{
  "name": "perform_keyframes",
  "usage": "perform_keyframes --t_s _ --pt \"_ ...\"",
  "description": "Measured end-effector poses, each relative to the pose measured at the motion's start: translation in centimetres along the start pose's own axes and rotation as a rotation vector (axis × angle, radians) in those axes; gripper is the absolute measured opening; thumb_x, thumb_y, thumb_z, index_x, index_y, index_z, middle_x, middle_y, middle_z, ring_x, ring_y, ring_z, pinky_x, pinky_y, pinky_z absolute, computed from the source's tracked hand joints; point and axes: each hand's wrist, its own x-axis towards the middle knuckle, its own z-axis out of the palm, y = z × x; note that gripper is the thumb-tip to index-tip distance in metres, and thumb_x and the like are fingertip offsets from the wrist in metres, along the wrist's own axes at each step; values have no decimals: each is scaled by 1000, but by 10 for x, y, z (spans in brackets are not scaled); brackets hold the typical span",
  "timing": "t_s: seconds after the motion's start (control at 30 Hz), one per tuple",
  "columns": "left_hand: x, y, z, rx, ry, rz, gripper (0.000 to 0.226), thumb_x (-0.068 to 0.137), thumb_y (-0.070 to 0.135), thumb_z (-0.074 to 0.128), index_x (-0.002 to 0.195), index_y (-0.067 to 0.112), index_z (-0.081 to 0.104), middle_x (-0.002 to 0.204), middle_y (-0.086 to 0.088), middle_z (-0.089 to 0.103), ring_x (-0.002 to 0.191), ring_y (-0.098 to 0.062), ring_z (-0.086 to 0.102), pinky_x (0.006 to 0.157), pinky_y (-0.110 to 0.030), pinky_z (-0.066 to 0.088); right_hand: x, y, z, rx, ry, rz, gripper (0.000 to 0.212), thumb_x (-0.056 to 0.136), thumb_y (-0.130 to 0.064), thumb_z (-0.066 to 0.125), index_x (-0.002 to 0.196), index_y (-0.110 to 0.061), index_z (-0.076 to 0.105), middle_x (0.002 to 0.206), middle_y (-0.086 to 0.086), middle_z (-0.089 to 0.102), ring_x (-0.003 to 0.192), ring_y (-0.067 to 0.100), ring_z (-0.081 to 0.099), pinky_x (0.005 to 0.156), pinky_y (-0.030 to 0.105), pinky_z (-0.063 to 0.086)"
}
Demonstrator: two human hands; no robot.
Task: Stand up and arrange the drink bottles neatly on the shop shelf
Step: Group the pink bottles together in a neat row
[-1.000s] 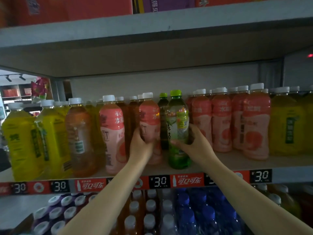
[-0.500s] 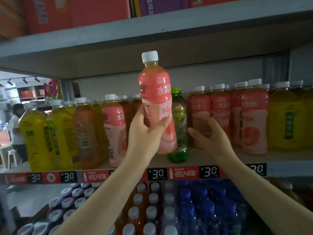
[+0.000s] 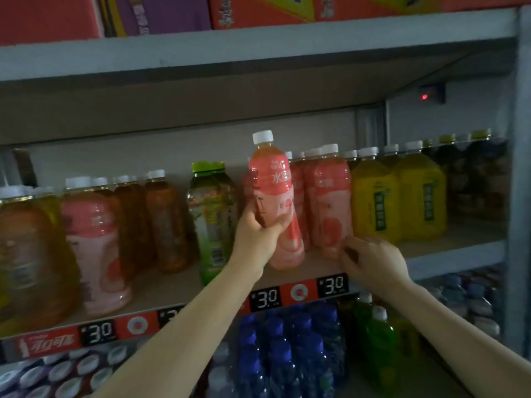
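My left hand point(image 3: 258, 234) grips a pink peach drink bottle point(image 3: 274, 196) with a white cap, upright at the front of the shop shelf point(image 3: 448, 258), just left of a row of pink bottles point(image 3: 330, 202). My right hand point(image 3: 370, 259) is at the base of the front pink bottle in that row, fingers curled against it. A green tea bottle point(image 3: 211, 216) stands to the left of my left hand. Further left are amber bottles point(image 3: 166, 222) and another pink bottle point(image 3: 94, 245). Yellow bottles point(image 3: 399, 196) stand on the right.
The shelf above point(image 3: 258, 53) carries red and purple cartons. Price tags point(image 3: 333, 285) line the shelf edge. Below are blue-capped bottle packs point(image 3: 287, 349), green bottles point(image 3: 376, 340) and white-capped bottles point(image 3: 57, 377). A grey upright post point(image 3: 520, 196) bounds the right side.
My left hand lifted the pink bottle off the shelf and carried it right to the pink row. My right hand left the green bottle and went to the pink row's front bottle. The view swung right.
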Motion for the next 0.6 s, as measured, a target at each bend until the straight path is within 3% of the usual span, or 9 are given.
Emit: perform_keyframes --t_s 0.17,0.3,0.4,0.47,0.6 --pt "27 -22 31 -7 45 -92 53 73 21 78 116 28 47 115 4 61 110 -19 58 96 -42 47 -1 2 7 -16 61 -49 45 78 -45 23 76 -22 61 74 -5 66 70 21 60 51 24 26" --pt "36 -32 47 -16 75 -127 59 75 18 77 124 23 45 122 0 59 113 -22 56 99 -47 45 -4 4 7 -25 136 -84 32 77 -37 32 69 -20 57 62 -6 62 57 19 58 45 20 21" --pt "36 -34 52 9 48 -96 63 75 22 76 128 25 41 122 4 57 113 -18 54 95 -39 45 -4 5 8 -36 162 -92 22 77 -33 41 69 -20 57 60 -6 61 54 19 58 42 18 13" --pt "35 -34 51 62 21 -78 69 77 26 75 134 27 36 125 6 54 113 -15 50 90 -33 41 -4 7 11 -46 154 -97 20 78 -32 44 73 -19 57 63 -5 62 58 19 58 45 21 19" --pt "35 -37 43 148 -57 -95 76 80 34 70 141 29 26 139 2 47 125 -20 46 95 -36 39 -5 11 16 -49 127 -121 24 85 -36 40 80 -20 56 70 -6 63 66 19 59 47 24 26"
